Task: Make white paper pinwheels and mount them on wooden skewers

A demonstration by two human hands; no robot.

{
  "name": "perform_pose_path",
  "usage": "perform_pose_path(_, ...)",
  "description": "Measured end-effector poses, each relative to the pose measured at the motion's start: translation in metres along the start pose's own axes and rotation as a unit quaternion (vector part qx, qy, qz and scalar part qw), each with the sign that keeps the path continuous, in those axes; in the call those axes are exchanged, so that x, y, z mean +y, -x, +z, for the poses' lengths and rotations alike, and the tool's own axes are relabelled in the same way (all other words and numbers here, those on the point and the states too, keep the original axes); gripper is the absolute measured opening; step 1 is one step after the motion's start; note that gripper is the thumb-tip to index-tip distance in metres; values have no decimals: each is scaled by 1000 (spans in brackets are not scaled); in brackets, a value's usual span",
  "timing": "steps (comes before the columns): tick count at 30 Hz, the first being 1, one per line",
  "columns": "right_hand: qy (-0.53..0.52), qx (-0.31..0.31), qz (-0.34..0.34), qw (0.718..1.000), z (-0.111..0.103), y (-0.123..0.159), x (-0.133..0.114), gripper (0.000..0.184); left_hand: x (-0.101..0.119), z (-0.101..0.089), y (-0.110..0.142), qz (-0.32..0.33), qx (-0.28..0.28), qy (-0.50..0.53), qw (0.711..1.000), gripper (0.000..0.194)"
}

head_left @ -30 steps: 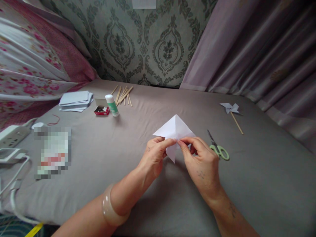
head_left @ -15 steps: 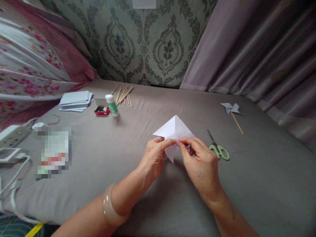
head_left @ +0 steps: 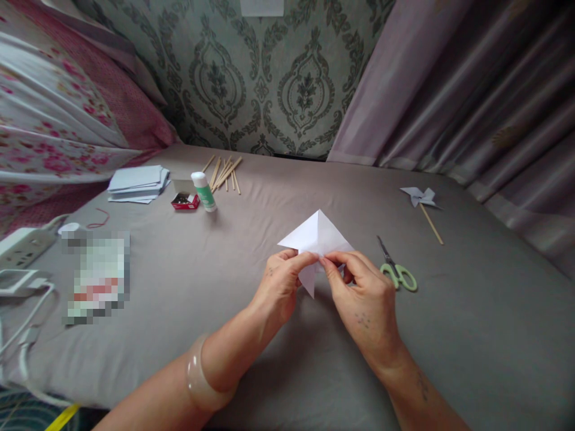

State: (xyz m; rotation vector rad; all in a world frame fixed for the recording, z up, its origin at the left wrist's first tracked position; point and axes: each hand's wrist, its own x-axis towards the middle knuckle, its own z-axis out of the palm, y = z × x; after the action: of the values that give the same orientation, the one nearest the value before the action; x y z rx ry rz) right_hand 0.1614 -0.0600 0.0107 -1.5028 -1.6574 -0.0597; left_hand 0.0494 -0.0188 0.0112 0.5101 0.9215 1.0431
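At the centre of the frame, a folded sheet of white paper [head_left: 309, 236] is held up over a grey cloth [head_left: 179, 275], one sharp corner pointing away from us and another flap hanging below the fingers. We judge the middle to be the weak spot: if a thumb slipped there, the folds could spring open, and if the hands pulled unevenly, the thin sheet might crease or tear. A pair of green-handled scissors [head_left: 392, 263], right of centre, lies just beside the right hand in our view, so a careless outward swing could knock it.

Our left hand [head_left: 285, 275] comes in from the lower left, thumb stretched flat across the paper and fingers curled beneath, pinching it. Our right hand [head_left: 363, 287] reaches in from the lower right, knuckles bent, thumb and forefinger pinching at the middle. The two thumbs nearly meet; we cannot tell whether they touch. The left forearm wears a pale bangle [head_left: 197, 377].
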Motion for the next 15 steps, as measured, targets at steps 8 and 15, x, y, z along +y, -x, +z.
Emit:
perform_pose_path(8, -23, 52, 2, 998, -11, -2, -7, 8, 0, -1, 0, 17, 20, -36, 999, 15)
perform_pose_path(15, -180, 50, 210, 960, -23, -8, 18, 26, 2, -5, -7, -14, 15, -64, 998, 11)
